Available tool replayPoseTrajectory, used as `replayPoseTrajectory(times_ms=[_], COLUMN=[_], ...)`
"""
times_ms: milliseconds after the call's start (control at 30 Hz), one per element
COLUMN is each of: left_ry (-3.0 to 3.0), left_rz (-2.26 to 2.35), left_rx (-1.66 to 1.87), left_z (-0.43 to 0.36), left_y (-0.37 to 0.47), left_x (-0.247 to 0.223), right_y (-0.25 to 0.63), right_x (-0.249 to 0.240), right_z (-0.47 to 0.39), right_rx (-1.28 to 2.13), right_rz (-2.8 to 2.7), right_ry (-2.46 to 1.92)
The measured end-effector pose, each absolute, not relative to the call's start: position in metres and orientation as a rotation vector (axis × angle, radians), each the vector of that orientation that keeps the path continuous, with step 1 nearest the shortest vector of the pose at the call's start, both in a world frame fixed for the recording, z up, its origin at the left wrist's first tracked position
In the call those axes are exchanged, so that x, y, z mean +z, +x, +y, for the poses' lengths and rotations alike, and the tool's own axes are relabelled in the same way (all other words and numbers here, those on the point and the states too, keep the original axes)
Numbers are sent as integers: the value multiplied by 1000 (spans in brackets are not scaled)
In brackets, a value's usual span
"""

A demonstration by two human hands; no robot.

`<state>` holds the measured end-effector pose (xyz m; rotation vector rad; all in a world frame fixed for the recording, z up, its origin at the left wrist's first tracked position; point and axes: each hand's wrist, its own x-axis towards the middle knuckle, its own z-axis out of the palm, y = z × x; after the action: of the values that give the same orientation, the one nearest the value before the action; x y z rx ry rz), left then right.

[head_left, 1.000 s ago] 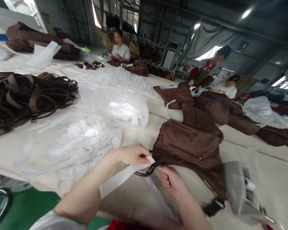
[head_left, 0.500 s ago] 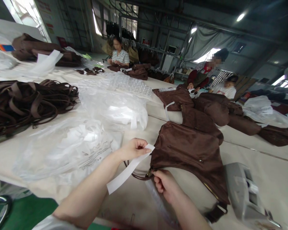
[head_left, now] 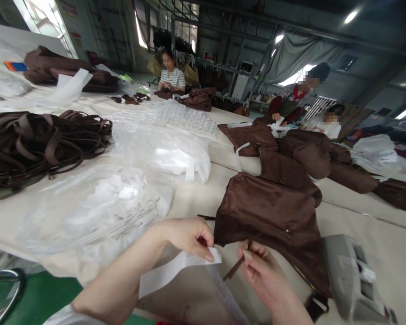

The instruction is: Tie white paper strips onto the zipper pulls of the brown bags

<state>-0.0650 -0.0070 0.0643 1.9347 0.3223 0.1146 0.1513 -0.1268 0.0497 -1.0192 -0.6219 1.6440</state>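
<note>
Between the thumb and fingers of my left hand [head_left: 189,235] is a white paper strip [head_left: 171,273], its long end trailing toward the lower left. My right hand [head_left: 262,268] pinches a thin brown strap [head_left: 234,269] just below the near edge of a dark brown bag [head_left: 267,207]. The bag lies flat on the table, a small zip pull showing on its face. Whether the strap joins the bag is hidden by my fingers. Both hands are close together, the strip and the strap apart.
A grey tape dispenser [head_left: 348,275] stands right of the bag. Clear plastic bags [head_left: 98,203] and bubble wrap [head_left: 182,115] cover the left and middle table [head_left: 192,198]. Brown straps [head_left: 47,144] are heaped at left. More brown bags [head_left: 311,153] lie behind; several people sit or stand beyond.
My left hand has come down and nearer with the paper strip. My right hand has shifted right and turned, now pinching the brown strap below the bag's edge.
</note>
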Motion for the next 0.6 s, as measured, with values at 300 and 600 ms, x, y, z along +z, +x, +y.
replayPoseTrajectory(times_ms=[300, 600], left_ry=[1959, 1942], left_rz=[281, 330], left_rx=[38, 61], left_z=[-5, -9], left_y=[-62, -60], left_x=[58, 64], right_y=[144, 140], right_x=[45, 38], right_z=[-122, -118], right_rx=[1465, 1383], right_rz=[-520, -776], right_ry=[-1035, -1225])
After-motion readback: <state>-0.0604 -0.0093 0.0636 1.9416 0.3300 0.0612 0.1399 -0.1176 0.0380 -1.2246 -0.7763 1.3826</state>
